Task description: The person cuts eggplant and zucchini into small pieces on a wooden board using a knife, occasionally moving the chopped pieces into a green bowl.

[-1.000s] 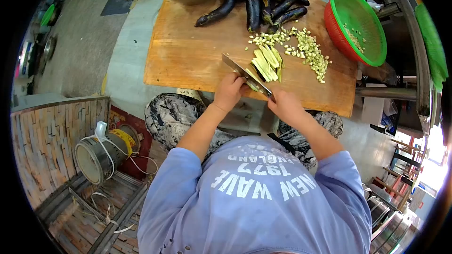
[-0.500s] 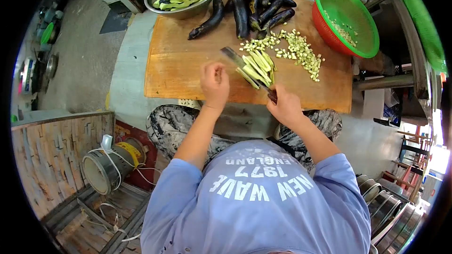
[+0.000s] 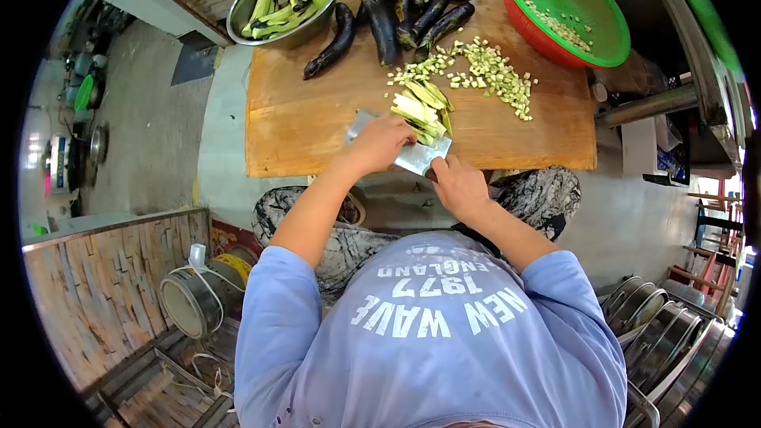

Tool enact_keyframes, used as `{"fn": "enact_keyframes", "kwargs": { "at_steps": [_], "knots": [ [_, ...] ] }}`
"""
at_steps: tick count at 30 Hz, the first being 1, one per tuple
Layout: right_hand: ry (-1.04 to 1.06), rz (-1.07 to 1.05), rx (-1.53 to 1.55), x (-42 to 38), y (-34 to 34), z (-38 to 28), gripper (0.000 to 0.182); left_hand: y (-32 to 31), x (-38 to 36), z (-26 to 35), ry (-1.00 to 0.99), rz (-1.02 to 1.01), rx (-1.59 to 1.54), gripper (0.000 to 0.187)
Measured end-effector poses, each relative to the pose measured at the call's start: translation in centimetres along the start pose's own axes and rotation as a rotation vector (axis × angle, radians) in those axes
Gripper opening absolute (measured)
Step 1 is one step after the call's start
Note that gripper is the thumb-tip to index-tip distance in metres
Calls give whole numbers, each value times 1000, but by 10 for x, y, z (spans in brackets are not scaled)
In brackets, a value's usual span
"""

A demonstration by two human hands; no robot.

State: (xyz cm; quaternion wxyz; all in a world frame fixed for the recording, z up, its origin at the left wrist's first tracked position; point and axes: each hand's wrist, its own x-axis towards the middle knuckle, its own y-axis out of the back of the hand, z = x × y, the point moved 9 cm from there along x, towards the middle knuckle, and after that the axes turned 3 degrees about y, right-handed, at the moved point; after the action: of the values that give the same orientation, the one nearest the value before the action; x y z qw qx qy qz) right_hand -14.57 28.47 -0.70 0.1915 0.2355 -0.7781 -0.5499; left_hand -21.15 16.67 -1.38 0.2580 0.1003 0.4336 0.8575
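Since half a second ago, our left hand (image 3: 380, 145) has come from its raised place beside the knife (image 3: 418, 160) to lie over the blade, which has turned to show its broad, shiny face. Our right hand (image 3: 461, 186) has its grip closed round the handle; whether the left grip pinches anything, we cannot tell. We have the pale strips (image 3: 420, 108) piled at the blade's far edge on the wooden counter (image 3: 297, 127), diced pieces (image 3: 495, 71) just beyond.
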Motion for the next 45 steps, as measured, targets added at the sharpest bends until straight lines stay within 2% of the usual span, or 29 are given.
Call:
{"fn": "enact_keyframes", "kwargs": {
  "at_steps": [3,7,10,13,16,19,20,23,24,27,30,33,35,39,40,42,44,45],
  "knots": [
    [15,-9,-7,-11,0,-3,16,-1,9,-4,34,-12,3,16],
    [172,40,47,-37,10,-14,15,-2,24,3,45,-88,82,14],
    [249,14,99,-60,16,-18,15,8,48,43,-183,46,197,16],
    [259,-44,110,-77,14,-15,13,-24,85,64,-329,-25,510,17],
    [235,-53,133,-91,20,-10,13,-49,109,68,-319,-200,752,18],
    [208,-31,164,-100,31,-1,17,-40,129,76,-350,-135,567,16],
    [195,-17,184,-102,36,1,18,-33,138,70,-347,-183,472,16],
    [121,11,246,-114,43,13,24,-5,147,46,-304,-159,332,18],
    [93,18,264,-119,45,18,26,-20,148,27,-100,-531,400,50],
    [41,131,352,-133,62,27,31,-24,111,16,-441,-362,446,98],
    [-90,242,465,-145,71,41,32,-28,80,11,-468,-514,610,129],
    [-338,297,538,-151,66,57,31,-21,60,15,-513,-542,628,125],
    [-561,282,634,-148,50,71,31,-19,60,15,-493,-483,587,124],
    [-669,287,946,-116,13,79,33,-13,57,2,-289,-329,423,120],
    [-699,254,1081,-106,5,76,36,-15,59,-13,-133,-244,390,119],
    [-717,196,1101,-83,6,68,35,-21,58,-40,177,-70,321,117],
    [-767,147,1099,-65,7,63,35,-15,56,-31,286,-27,336,118],
    [-708,173,1030,-55,6,65,35,-11,51,-28,342,-10,336,119]
  ]
}}
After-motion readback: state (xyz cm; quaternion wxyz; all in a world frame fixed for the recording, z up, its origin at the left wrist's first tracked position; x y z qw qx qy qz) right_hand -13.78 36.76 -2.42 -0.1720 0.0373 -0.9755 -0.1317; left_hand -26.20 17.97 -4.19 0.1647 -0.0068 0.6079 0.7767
